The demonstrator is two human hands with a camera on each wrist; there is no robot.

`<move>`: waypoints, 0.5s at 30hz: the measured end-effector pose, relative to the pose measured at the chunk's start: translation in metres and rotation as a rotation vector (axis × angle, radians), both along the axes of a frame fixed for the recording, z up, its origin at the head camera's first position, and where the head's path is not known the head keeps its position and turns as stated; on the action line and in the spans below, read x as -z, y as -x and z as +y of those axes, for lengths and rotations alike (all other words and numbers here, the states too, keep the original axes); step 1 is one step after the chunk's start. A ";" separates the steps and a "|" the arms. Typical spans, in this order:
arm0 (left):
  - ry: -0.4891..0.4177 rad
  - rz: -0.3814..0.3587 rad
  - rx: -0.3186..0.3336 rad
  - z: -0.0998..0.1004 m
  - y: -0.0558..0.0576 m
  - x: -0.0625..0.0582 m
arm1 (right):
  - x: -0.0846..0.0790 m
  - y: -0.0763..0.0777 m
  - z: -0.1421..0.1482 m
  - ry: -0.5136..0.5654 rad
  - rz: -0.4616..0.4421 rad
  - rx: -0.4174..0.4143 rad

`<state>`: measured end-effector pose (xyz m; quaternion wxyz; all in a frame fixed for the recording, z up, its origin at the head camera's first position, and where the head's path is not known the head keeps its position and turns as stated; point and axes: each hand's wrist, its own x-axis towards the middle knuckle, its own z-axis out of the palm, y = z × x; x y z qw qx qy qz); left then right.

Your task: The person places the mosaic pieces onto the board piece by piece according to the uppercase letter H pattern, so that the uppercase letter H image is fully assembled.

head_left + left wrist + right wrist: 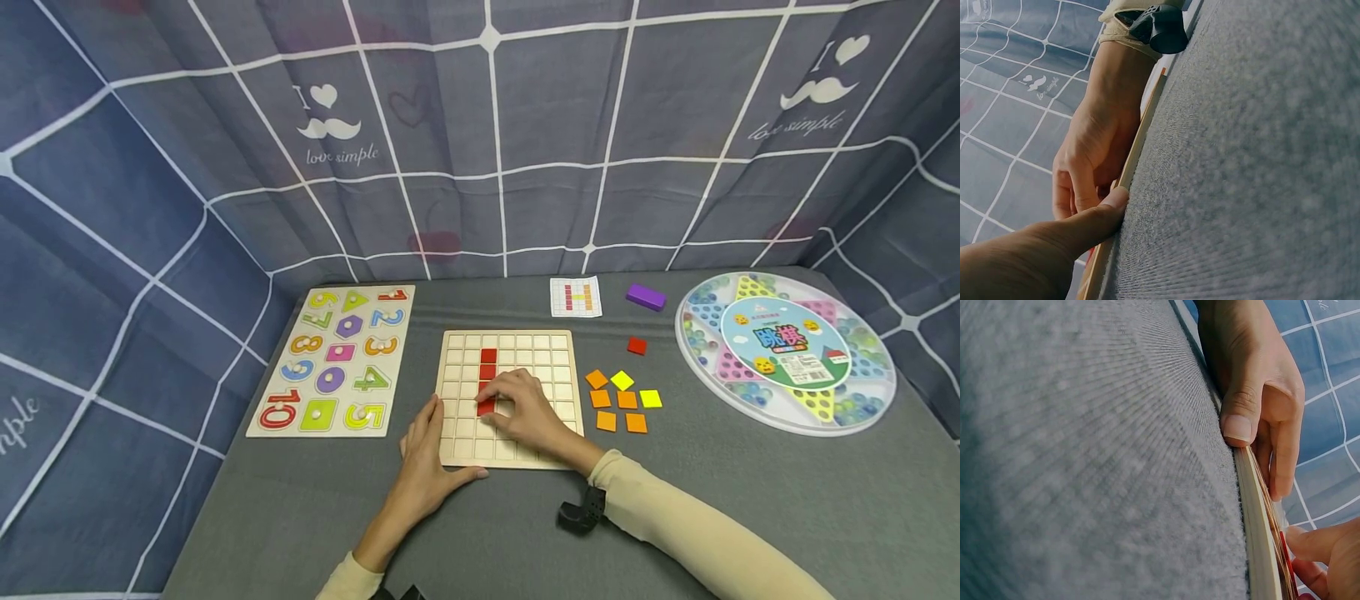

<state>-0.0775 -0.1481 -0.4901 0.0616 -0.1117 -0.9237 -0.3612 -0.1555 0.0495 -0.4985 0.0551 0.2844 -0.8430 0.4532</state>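
A wooden grid board [459, 427] lies flat on the table, with a column of red square tiles [488, 356] on it. My right hand [528, 412] reaches over the board; its thumb and index finger pinch the lowest visible red tile [486, 407]. Part of the column is hidden beneath those fingers. At the board's front left corner, my left hand [423, 467] rests with fairly straight fingers along the left side and the thumb [1113, 203] against the front edge. In the right wrist view, red tiles [1288, 565] show beside the right fingertips.
Loose orange tiles [600, 399], yellow tiles [651, 398] and a red tile [637, 345] lie right of the board. Behind are a pattern card [558, 307] and a purple block [646, 297]. A number puzzle [396, 333] lies left, a round game board [877, 358] right.
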 end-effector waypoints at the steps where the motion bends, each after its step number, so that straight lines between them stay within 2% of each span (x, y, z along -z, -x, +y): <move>1: -0.001 0.001 -0.001 0.000 0.000 0.000 | 0.000 0.000 0.000 -0.002 -0.002 0.001; 15: -0.002 0.001 -0.005 0.000 -0.001 0.001 | -0.001 -0.001 0.000 -0.001 0.007 -0.008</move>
